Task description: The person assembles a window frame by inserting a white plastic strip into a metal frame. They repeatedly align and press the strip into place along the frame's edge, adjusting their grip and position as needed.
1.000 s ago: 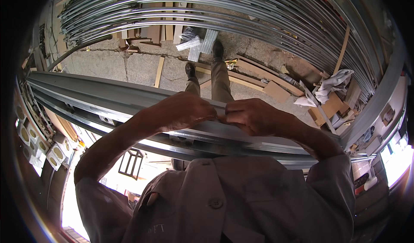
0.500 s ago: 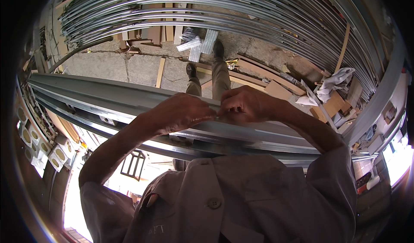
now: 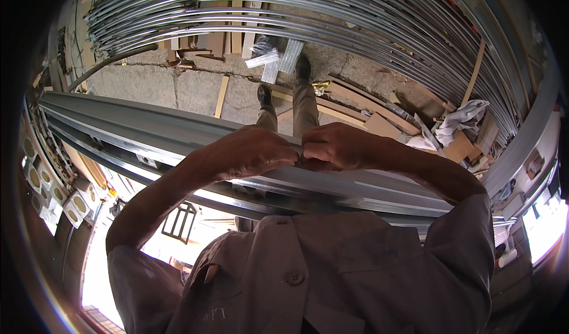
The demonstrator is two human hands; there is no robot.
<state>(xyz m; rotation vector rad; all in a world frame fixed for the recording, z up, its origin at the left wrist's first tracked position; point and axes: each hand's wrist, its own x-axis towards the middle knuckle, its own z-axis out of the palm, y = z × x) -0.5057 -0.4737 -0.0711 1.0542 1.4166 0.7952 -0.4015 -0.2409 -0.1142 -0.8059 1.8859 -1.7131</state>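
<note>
Long grey metal profiles [image 3: 136, 119] lie side by side across the view, right in front of my body. Over their middle, my left hand [image 3: 252, 150] is closed, back of the hand up, with its fingertips pointing right. My right hand [image 3: 336, 147] meets it there, its fingers curled in and closed. The fingertips of both hands nearly touch. Whatever they pinch between them is hidden by the fingers or too small to make out.
Beyond my feet, many thin metal tubes [image 3: 284, 2] stretch across the floor. Wood strips [image 3: 355, 96], ribbed metal pieces [image 3: 290, 56] and a crumpled whitish sheet [image 3: 459, 120] lie around. A dark rectangular frame [image 3: 178, 222] is at lower left.
The fingers of my right hand have curled further down and in. Both hands stay together over the profiles, and the view has shifted slightly.
</note>
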